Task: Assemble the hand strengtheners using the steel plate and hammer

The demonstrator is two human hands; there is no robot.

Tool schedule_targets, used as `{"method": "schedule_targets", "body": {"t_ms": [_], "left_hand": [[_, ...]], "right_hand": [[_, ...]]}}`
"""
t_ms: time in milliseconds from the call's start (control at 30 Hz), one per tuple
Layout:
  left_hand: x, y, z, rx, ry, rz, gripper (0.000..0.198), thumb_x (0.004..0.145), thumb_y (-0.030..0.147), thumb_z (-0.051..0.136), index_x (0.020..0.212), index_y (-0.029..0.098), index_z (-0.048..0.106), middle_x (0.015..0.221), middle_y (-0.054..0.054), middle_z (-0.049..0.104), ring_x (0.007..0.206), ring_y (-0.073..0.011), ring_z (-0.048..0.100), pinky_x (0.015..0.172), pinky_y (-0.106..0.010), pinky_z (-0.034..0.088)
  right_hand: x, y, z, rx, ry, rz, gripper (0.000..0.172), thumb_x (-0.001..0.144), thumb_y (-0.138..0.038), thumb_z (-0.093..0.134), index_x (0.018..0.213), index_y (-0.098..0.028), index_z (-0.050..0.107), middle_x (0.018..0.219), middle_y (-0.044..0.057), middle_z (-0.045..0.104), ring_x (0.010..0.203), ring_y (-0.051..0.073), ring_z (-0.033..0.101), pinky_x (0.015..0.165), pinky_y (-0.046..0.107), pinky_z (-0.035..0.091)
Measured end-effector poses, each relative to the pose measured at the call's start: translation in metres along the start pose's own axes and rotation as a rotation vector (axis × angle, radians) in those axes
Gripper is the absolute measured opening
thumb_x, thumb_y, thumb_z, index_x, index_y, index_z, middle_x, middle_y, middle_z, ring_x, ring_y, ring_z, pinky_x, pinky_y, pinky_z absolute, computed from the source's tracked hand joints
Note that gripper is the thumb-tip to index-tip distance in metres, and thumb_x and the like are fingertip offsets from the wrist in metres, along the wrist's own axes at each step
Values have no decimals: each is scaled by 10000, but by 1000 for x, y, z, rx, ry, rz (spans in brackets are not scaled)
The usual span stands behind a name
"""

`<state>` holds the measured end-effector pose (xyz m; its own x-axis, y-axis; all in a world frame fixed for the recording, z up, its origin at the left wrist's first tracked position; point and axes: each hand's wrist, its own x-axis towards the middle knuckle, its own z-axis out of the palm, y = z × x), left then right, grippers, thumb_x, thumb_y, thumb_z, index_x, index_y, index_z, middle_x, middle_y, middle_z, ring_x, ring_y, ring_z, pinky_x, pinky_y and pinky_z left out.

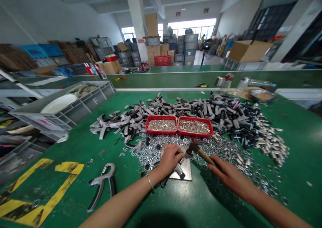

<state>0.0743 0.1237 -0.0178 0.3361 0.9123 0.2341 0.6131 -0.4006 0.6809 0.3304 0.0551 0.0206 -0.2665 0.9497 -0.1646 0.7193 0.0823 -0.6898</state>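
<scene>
My left hand [171, 158] is closed on a grey and black handle part [179, 170], which lies on a square metal plate [187, 175]. Its fingertips are beside a small metal piece at the end of that part. A hammer [205, 156] is in my right hand [221, 169], gripped by its wooden handle. The dark hammer head is just above the plate's right side, close to my left fingertips. Behind the plate stand two red trays, the left one [161, 132] with tiny metal pieces and the right one [195, 134] with small pins.
Grey and black handle parts [123, 120] are heaped behind and beside the trays. Metal rings [151, 151] and silver cylinders [274, 146] are scattered around. An assembled tool [103, 181] lies at left front, near yellow tape [67, 167]. A grey crate [97, 102] stands at left.
</scene>
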Motion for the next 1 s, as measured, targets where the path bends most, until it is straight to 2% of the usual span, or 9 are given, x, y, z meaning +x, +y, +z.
{"method": "schedule_targets", "body": {"t_ms": [233, 367, 433, 533, 600, 667, 767, 833, 1000], "left_hand": [[0, 0, -2, 61, -39, 17, 160, 881, 249, 627, 737, 183, 645, 835, -4, 673, 898, -190, 587, 870, -346, 380], [2, 0, -3, 259, -154, 259, 150, 938, 249, 556, 853, 171, 652, 937, -45, 672, 960, -211, 570, 908, -382, 380], [0, 1, -8, 321, -186, 312, 174, 923, 321, 586, 971, 164, 646, 1051, -76, 658, 1032, -243, 556, 946, -419, 382], [-13, 1, -20, 312, -116, 196, 701, 736, 518, 760, 1270, 139, 511, 1265, -146, 560, 1163, -321, 492, 1008, -489, 376], [-27, -1, -27, 295, -96, 124, 887, 681, 508, 800, 1374, 131, 395, 1309, -171, 518, 1197, -347, 470, 1036, -515, 368], [-41, -3, -29, 290, -125, 69, 816, 733, 405, 775, 1390, 151, 362, 1287, -165, 531, 1192, -343, 488, 1043, -523, 373], [-54, -5, -27, 284, -161, -6, 743, 777, 287, 727, 1400, 175, 337, 1266, -164, 549, 1193, -337, 511, 1041, -520, 387], [-55, -5, -25, 279, -160, -22, 785, 776, 255, 719, 1428, 177, 289, 1273, -171, 550, 1208, -341, 509, 1047, -519, 386], [-53, -4, -20, 270, -132, -47, 945, 755, 251, 727, 1490, 127, 145, 1327, -211, 515, 1246, -361, 476, 1064, -515, 375]], "right_hand": [[-5, 4, 6, 26, 11, 62, 286, 960, -466, 410, 1047, -232, 548, 810, 29, 658, 718, 217, 617, 654, 330, 458], [-9, 3, 8, 33, 8, 63, 316, 965, -465, 398, 1111, -229, 549, 847, 46, 678, 754, 235, 634, 688, 349, 472], [-15, -6, 6, 30, -1, 49, 316, 972, -460, 390, 1122, -235, 554, 878, 59, 688, 778, 242, 639, 702, 354, 475], [-23, -28, 3, 26, 9, 50, 346, 979, -482, 373, 1194, -259, 528, 904, 65, 693, 768, 245, 643, 686, 352, 480], [-26, -38, 4, 17, 49, 36, 376, 980, -501, 356, 1244, -271, 494, 933, 77, 693, 774, 250, 652, 689, 356, 487], [-24, -41, 7, -39, 71, 12, 378, 980, -496, 339, 1239, -268, 494, 977, 101, 694, 794, 263, 664, 709, 374, 494], [-17, -35, 14, -159, -20, 31, 314, 975, -458, 340, 1079, -251, 551, 904, 100, 699, 724, 263, 665, 684, 384, 490], [-12, -36, 18, -157, -89, 30, 300, 980, -459, 340, 1024, -253, 554, 842, 76, 694, 701, 251, 657, 663, 364, 483], [-3, -60, 24, -234, -72, -38, 288, 987, -418, 342, 1109, -258, 548, 924, 91, 708, 740, 244, 675, 663, 339, 465]]}}
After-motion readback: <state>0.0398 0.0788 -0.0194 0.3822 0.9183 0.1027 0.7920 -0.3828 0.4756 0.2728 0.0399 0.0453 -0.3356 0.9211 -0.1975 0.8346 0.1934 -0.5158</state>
